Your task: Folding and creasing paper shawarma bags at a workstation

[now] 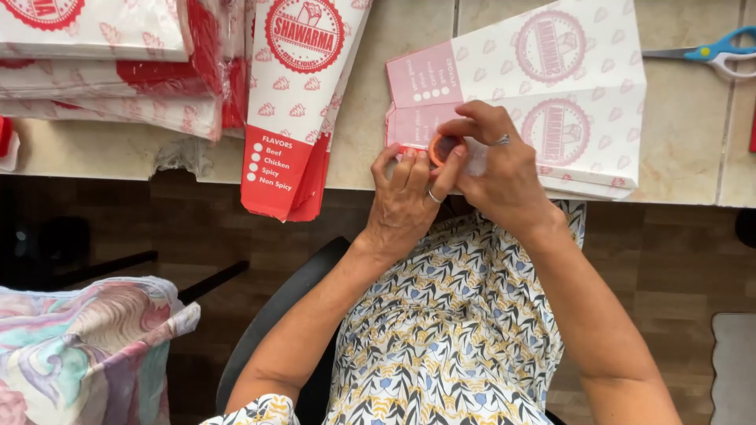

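I see both hands meet at the surface [378,94] edge, right hand [500,169] pinching the orange tape roll [439,148] while left hand [405,201] fingertips close on its end over the pink-printed paper bags [567,102], steadying them.

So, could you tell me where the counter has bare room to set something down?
Bare counter lies between the red-ended bags and the pink bags, and right of them below the scissors. The left end is crowded with stacked bags.

Bare worktop [394,94] runs between the red paper sleeves [295,102] and pink bags [551,94]; scissors [713,53] block the far right corner.
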